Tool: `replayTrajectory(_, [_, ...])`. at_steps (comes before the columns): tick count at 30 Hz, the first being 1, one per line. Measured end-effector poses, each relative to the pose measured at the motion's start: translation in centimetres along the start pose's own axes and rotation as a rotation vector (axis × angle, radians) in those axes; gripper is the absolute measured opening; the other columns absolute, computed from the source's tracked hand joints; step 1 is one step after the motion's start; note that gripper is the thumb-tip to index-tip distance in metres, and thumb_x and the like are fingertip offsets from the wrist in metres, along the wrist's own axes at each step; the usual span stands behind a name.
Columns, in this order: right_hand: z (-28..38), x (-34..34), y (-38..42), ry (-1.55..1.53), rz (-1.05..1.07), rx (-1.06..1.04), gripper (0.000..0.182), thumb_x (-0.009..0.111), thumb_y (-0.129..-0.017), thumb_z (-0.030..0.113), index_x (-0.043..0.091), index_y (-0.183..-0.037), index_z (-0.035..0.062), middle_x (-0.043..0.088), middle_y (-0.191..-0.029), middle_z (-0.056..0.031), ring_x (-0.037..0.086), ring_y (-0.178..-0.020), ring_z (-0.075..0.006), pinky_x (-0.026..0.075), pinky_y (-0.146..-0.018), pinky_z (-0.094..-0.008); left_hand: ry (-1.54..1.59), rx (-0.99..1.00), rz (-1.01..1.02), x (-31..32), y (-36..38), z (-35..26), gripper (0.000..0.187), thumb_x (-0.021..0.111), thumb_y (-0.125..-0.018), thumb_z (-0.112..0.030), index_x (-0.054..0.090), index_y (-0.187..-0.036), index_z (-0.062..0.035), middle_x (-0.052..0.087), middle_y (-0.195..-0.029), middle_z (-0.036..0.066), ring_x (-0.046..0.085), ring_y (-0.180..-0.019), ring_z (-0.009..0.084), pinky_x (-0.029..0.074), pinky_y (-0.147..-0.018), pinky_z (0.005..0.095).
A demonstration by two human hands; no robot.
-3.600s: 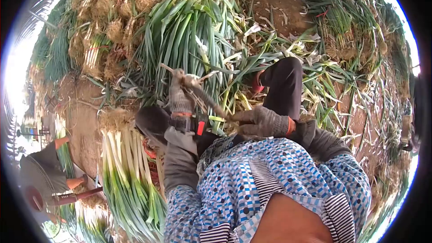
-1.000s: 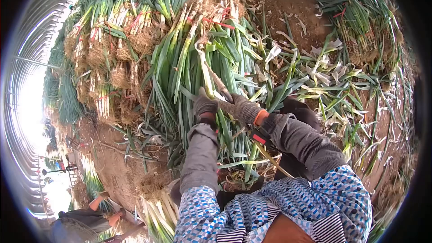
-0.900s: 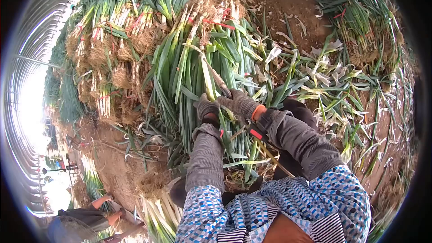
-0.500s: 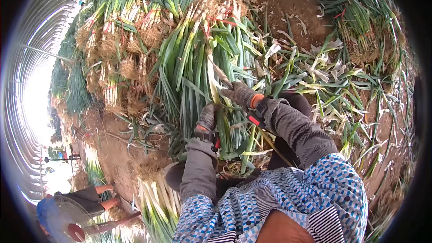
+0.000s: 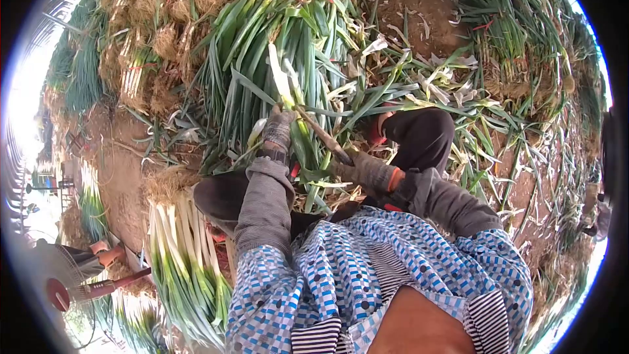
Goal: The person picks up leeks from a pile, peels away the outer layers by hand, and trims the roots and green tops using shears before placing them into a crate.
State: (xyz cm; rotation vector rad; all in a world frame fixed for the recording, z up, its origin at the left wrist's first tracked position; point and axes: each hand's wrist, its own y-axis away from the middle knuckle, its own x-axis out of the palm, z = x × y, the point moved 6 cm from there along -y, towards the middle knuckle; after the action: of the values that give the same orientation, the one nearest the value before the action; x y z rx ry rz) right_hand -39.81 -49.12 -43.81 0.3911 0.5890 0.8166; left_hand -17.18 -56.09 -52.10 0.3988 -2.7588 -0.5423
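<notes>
My gloved left hand (image 5: 280,128) is closed around a green onion (image 5: 280,75), its white end pointing away from me and its green leaves hanging toward my lap. My gloved right hand (image 5: 368,170) grips a narrow, brown, knife-like tool (image 5: 324,136), whose far tip lies against the stalk just right of my left hand. Right beyond both hands rests a large heap of green onions (image 5: 246,46), leaves toward me and rooted white ends at the far side.
Tied onion bundles (image 5: 141,69) are stacked at the far left, with another stack (image 5: 504,33) at the far right. Loose peeled leaves (image 5: 452,95) litter the soil to my right. White-stemmed onions (image 5: 187,242) lie by my left knee. A fan (image 5: 59,294) and a person's feet (image 5: 108,254) appear lower left.
My right hand has drawn back toward my body with the tool, away from the upper stalk. My left hand still holds the onion. The view has tilted down and shifted.
</notes>
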Motion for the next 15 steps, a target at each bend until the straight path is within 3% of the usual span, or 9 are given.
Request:
replayTrajectory(4, [1.7, -1.1, -4.3, 0.063, -0.052, -0.014, 0.047, 0.061, -0.082, 0.038, 0.055, -0.105, -0.0023, 0.062, -0.087, -0.0203, 0.061, -0.081, -0.0266, 0.047, -0.075, -0.0374, 0.039, -0.010, 0.043, -0.2, 0.3, 1.1, 0.035, 0.049, -0.082, -0.005, 0.051, -0.117, -0.0011, 0.062, -0.094, 0.011, 0.063, -0.077, 0.0223, 0.054, -0.067, 0.0335])
replayTrajectory(6, [3.0, -1.5, -7.7, -0.048, -0.095, -0.186, 0.054, 0.064, -0.080, 0.040, 0.052, -0.113, -0.0010, 0.062, -0.092, -0.0174, 0.058, -0.086, -0.0228, 0.046, -0.077, -0.0353, 0.232, -0.008, 0.102, 1.0, 3.2, -0.1, 0.035, 0.049, -0.081, -0.005, 0.053, -0.115, -0.0015, 0.063, -0.092, 0.011, 0.063, -0.077, 0.0219, 0.054, -0.068, 0.0335])
replayTrajectory(7, [3.4, -1.7, -8.8, -0.105, -0.117, -0.271, 0.058, 0.065, -0.079, 0.041, 0.051, -0.117, -0.0003, 0.061, -0.094, -0.0160, 0.057, -0.088, -0.0208, 0.045, -0.079, -0.0343, 0.162, -0.032, 0.096, 0.7, 3.8, -0.4, 0.035, 0.048, -0.081, -0.006, 0.054, -0.115, -0.0017, 0.063, -0.091, 0.010, 0.062, -0.077, 0.0222, 0.053, -0.069, 0.0330])
replayTrajectory(9, [5.1, -2.4, -8.1, 0.015, -0.079, -0.113, 0.058, 0.065, -0.079, 0.041, 0.051, -0.118, 0.0001, 0.061, -0.097, -0.0163, 0.057, -0.090, -0.0208, 0.044, -0.081, -0.0342, 0.069, -0.048, 0.105, -0.1, 4.5, -0.3, 0.034, 0.048, -0.080, -0.007, 0.056, -0.113, -0.0020, 0.064, -0.090, 0.009, 0.062, -0.075, 0.0225, 0.052, -0.070, 0.0322])
replayTrajectory(12, [6.9, -1.6, -6.7, 0.008, -0.089, -0.360, 0.060, 0.065, -0.078, 0.044, 0.053, -0.112, -0.0039, 0.061, -0.097, -0.0174, 0.057, -0.091, -0.0217, 0.045, -0.080, -0.0339, 0.187, -0.150, 0.123, 0.3, 6.1, -1.0, 0.033, 0.053, -0.081, -0.016, 0.056, -0.111, -0.0022, 0.063, -0.088, 0.009, 0.061, -0.071, 0.0223, 0.053, -0.066, 0.0323])
replayTrajectory(14, [5.4, -1.4, -6.5, 0.285, 0.002, -0.041, 0.060, 0.065, -0.078, 0.044, 0.054, -0.109, -0.0052, 0.061, -0.096, -0.0177, 0.057, -0.090, -0.0221, 0.045, -0.079, -0.0337, 0.354, -0.283, 0.076, -0.1, 5.8, 0.2, 0.035, 0.055, -0.084, -0.022, 0.052, -0.112, -0.0022, 0.062, -0.090, 0.012, 0.061, -0.073, 0.0225, 0.054, -0.066, 0.0330])
replayTrajectory(15, [5.1, -1.3, -6.5, 0.251, 0.000, -0.036, 0.060, 0.065, -0.078, 0.045, 0.054, -0.109, -0.0051, 0.061, -0.095, -0.0177, 0.057, -0.089, -0.0224, 0.045, -0.079, -0.0341, 0.222, -0.177, 0.121, -0.7, 5.3, 0.1, 0.036, 0.058, -0.086, -0.027, 0.056, -0.111, -0.0018, 0.063, -0.086, 0.007, 0.060, -0.068, 0.0180, 0.051, -0.057, 0.0278])
